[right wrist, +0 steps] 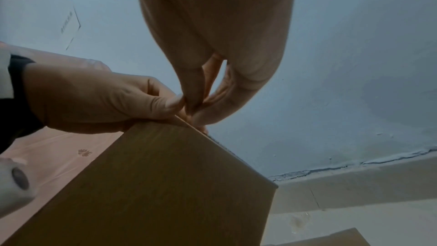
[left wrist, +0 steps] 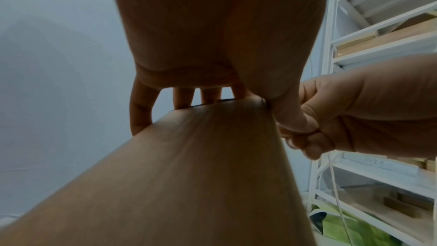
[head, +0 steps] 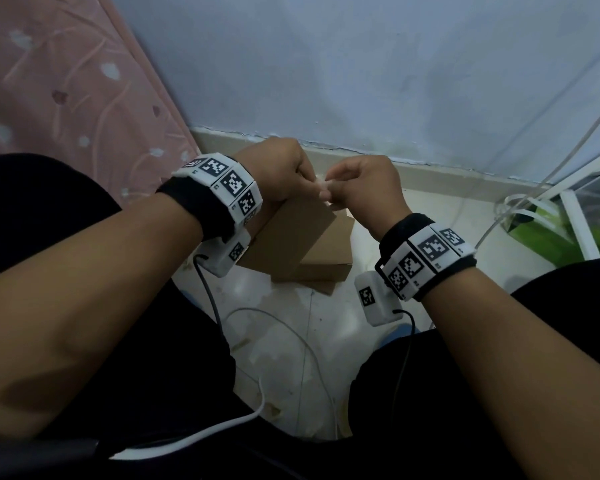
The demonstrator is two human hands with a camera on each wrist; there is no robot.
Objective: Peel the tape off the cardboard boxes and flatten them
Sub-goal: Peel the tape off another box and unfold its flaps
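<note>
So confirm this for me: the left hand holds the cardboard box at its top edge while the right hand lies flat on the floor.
Not quite. The left hand does hold the cardboard box at its top edge, but the right hand is not on the floor: it is raised at the same corner, its fingers pinching something pale there, probably tape. The head and right wrist views show this.

A pink patterned bedcover lies at the left against a pale blue wall, white cables trail over the light tiled floor, and at the right a white shelf rack stands above a green bag.
</note>
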